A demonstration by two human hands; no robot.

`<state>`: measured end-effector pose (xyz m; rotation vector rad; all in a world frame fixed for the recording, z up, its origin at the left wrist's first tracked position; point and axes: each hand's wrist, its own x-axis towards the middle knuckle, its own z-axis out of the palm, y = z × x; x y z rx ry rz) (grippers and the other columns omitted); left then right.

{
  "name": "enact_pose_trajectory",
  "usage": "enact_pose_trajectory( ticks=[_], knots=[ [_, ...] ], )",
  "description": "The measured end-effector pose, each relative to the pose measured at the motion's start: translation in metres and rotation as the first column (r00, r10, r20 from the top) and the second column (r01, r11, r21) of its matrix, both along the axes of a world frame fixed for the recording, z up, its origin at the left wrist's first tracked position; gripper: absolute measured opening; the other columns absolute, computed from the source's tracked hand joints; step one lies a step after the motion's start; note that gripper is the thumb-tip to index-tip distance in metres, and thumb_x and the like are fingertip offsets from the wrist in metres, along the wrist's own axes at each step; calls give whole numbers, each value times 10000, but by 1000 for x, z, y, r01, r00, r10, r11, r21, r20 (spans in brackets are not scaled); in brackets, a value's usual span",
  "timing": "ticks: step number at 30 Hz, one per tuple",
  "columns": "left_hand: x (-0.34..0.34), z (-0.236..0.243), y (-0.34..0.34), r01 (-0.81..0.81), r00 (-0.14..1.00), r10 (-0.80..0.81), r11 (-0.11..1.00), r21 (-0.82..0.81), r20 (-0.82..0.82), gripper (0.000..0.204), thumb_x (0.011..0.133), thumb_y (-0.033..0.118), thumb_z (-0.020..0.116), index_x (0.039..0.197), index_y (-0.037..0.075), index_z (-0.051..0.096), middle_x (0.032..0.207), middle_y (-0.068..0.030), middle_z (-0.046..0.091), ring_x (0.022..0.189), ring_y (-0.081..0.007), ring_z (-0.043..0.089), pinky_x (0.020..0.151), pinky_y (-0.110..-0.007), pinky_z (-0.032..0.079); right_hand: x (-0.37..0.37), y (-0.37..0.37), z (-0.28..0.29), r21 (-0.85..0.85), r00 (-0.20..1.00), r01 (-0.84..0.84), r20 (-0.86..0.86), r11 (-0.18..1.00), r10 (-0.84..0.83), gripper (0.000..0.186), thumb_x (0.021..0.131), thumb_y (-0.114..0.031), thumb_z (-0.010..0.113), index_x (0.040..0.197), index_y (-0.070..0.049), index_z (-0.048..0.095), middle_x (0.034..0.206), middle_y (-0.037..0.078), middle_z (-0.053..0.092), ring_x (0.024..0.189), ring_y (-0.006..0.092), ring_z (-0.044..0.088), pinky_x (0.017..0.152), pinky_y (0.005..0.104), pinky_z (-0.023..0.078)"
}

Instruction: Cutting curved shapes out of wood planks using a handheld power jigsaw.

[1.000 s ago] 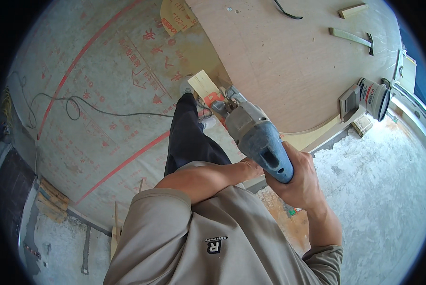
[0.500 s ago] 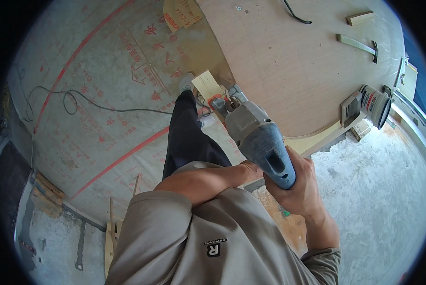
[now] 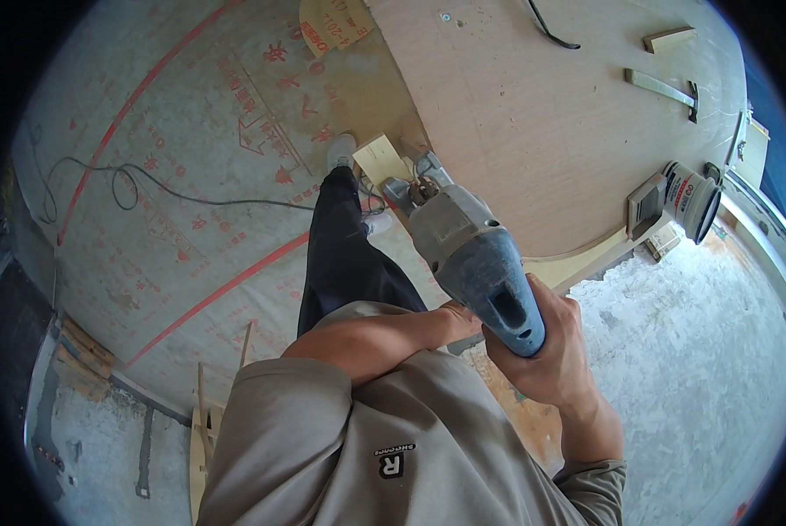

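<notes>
My right hand (image 3: pixel 546 351) is wrapped round the rear of a corded-looking power tool with a blue motor housing (image 3: pixel 489 280) and a grey metal front end. The tool slants up and to the left, its front over the edge of a plywood sheet (image 3: pixel 498 114). A pale wood piece (image 3: pixel 382 160) lies just beyond its nose. Any blade or bit is hidden beneath the body. My left hand (image 3: pixel 457 323) reaches across below the tool, close to its left side. Its fingers disappear under the tool, so their grip does not show.
A hammer (image 3: pixel 665 92), a wood block (image 3: pixel 669 39) and a black curved bar (image 3: pixel 552 31) lie on the plywood. A bucket (image 3: pixel 693 202) stands at the right beside a grey box-like thing (image 3: pixel 645 206). A dark cable (image 3: pixel 209 202) loops over the printed floor covering (image 3: pixel 200 131).
The tool and both hands have shifted very slightly left and down in the picture. An orange-red patch by the tool's nose now looks grey.
</notes>
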<state>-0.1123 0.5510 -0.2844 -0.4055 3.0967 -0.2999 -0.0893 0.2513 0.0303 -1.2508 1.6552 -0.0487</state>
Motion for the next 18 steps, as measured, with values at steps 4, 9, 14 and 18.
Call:
enact_pose_trajectory(
  ticks=[4, 9, 14, 18],
  knots=[
    [-4, 7, -4, -6, 1000, 6, 1000, 29, -10, 484, 1026, 299, 528, 1489, 160, 514, 1514, -69, 552, 1409, -268, 513, 1226, -493, 351, -1, -3, 0, 5, 1000, -12, 1, 1000, 12, 195, 755, -43, 734, 920, -9, 636, 708, 124, 627, 602, 264, 654, 660, 332, 533],
    [-2, 12, -9, -12, 1000, 14, 997, 70, -16, 479, 1023, 295, 529, 1483, 160, 520, 1511, -69, 554, 1409, -268, 513, 1226, -493, 350, 3, -4, 1, 33, 1000, -5, -8, 999, 5, 221, 744, -45, 743, 936, -11, 638, 719, 128, 633, 613, 274, 662, 663, 337, 536],
    [26, 13, -5, -10, 1000, 13, 994, 112, -28, 475, 1020, 292, 530, 1477, 161, 527, 1507, -69, 556, 1409, -267, 513, 1226, -493, 349, -1, -5, 0, 33, 1000, -9, -1, 999, 9, 236, 742, -43, 745, 953, -12, 645, 728, 128, 640, 617, 273, 670, 663, 336, 537],
    [35, 15, -8, -11, 999, 15, 990, 141, -30, 471, 1018, 289, 530, 1472, 162, 532, 1505, -69, 558, 1408, -266, 513, 1225, -493, 347, -1, -7, 1, 50, 1000, -7, 6, 999, 7, 239, 746, -44, 742, 965, -15, 651, 732, 126, 647, 621, 268, 678, 663, 331, 537]
  ],
)
